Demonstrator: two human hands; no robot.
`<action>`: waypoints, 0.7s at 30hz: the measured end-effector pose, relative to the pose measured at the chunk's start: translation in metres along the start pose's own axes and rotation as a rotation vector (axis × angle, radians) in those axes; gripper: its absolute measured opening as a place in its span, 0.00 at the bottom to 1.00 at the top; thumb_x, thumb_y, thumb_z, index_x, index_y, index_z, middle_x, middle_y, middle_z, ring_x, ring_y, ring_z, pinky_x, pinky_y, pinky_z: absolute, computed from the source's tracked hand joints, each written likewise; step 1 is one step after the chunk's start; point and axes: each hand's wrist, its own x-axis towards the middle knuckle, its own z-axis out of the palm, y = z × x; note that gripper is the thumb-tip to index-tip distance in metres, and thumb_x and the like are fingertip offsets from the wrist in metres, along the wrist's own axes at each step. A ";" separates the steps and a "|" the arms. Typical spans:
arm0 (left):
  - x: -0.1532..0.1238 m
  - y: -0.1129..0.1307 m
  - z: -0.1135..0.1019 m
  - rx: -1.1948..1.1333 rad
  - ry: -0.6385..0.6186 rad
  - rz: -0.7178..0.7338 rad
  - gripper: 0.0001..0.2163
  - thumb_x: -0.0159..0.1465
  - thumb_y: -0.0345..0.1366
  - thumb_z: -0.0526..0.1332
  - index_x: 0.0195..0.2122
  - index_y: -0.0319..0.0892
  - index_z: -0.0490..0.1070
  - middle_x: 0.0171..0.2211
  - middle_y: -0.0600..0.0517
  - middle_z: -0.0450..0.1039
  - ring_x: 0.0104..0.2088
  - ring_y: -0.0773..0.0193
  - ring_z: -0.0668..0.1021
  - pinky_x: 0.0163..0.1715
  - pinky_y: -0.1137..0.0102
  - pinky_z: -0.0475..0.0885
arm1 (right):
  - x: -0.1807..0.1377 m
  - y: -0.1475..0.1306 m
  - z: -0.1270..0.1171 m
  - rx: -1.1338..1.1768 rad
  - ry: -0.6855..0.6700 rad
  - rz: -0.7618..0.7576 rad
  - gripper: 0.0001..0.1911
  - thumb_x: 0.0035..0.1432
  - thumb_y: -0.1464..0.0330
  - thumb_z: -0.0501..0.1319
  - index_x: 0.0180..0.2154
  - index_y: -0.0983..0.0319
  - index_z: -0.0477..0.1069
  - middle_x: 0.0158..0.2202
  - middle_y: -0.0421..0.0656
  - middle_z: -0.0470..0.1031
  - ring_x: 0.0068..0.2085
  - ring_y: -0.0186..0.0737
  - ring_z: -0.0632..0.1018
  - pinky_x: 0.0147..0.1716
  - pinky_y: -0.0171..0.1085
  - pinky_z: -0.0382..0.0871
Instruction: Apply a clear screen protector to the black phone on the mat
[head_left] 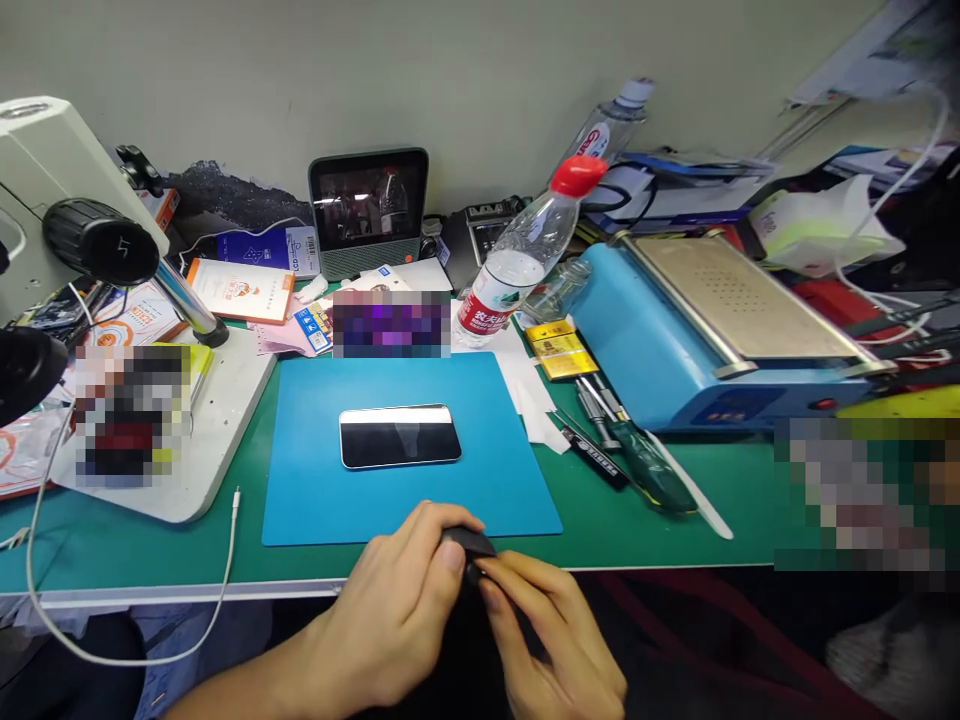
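Note:
My left hand (397,605) and my right hand (551,635) meet at the table's front edge, both pinching a small black object (466,545) between thumb and fingers. I cannot make out what the black object is. Just beyond them a phone (399,436) lies screen up and dark in the middle of a blue work mat (315,490). Neither hand touches the phone.
A green table mat (660,535) carries a blue heating machine (697,340) at right, a tilted water bottle (525,255) with red cap, screwdrivers and tweezers (637,455), a small screen (369,212) at the back, a microscope base (217,440) at left and a white cable (225,560).

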 end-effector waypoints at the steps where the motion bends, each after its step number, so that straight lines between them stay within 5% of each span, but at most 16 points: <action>1: 0.004 0.004 0.002 0.014 -0.002 0.020 0.23 0.82 0.50 0.40 0.61 0.48 0.69 0.51 0.48 0.78 0.48 0.57 0.79 0.57 0.60 0.72 | 0.004 0.001 -0.002 -0.003 -0.012 -0.002 0.17 0.66 0.75 0.67 0.52 0.54 0.83 0.42 0.43 0.84 0.39 0.41 0.86 0.36 0.37 0.84; 8: 0.016 0.015 0.010 0.169 -0.092 0.085 0.16 0.80 0.45 0.46 0.61 0.49 0.66 0.58 0.48 0.75 0.53 0.54 0.80 0.54 0.59 0.73 | 0.015 0.003 -0.021 0.194 -0.059 0.208 0.05 0.68 0.68 0.68 0.44 0.56 0.83 0.38 0.44 0.81 0.36 0.40 0.84 0.31 0.34 0.82; 14: 0.007 0.023 0.009 0.236 -0.186 0.089 0.17 0.75 0.43 0.57 0.63 0.48 0.63 0.59 0.45 0.73 0.52 0.52 0.81 0.53 0.58 0.75 | 0.003 0.016 -0.030 0.197 -0.109 0.087 0.09 0.67 0.69 0.69 0.48 0.57 0.83 0.41 0.45 0.83 0.38 0.41 0.86 0.36 0.34 0.84; 18: 0.000 0.029 0.008 0.156 -0.268 -0.003 0.25 0.68 0.44 0.67 0.64 0.50 0.62 0.51 0.48 0.76 0.44 0.54 0.82 0.45 0.62 0.77 | 0.001 0.017 -0.035 0.355 -0.143 0.174 0.03 0.66 0.67 0.70 0.42 0.56 0.83 0.36 0.43 0.81 0.36 0.41 0.84 0.32 0.34 0.82; 21: -0.001 0.029 0.005 0.066 -0.301 -0.056 0.30 0.65 0.41 0.71 0.65 0.50 0.61 0.45 0.52 0.76 0.37 0.59 0.81 0.35 0.67 0.73 | 0.004 0.023 -0.048 0.481 -0.024 0.218 0.04 0.67 0.64 0.70 0.39 0.56 0.82 0.33 0.42 0.78 0.29 0.38 0.81 0.24 0.33 0.78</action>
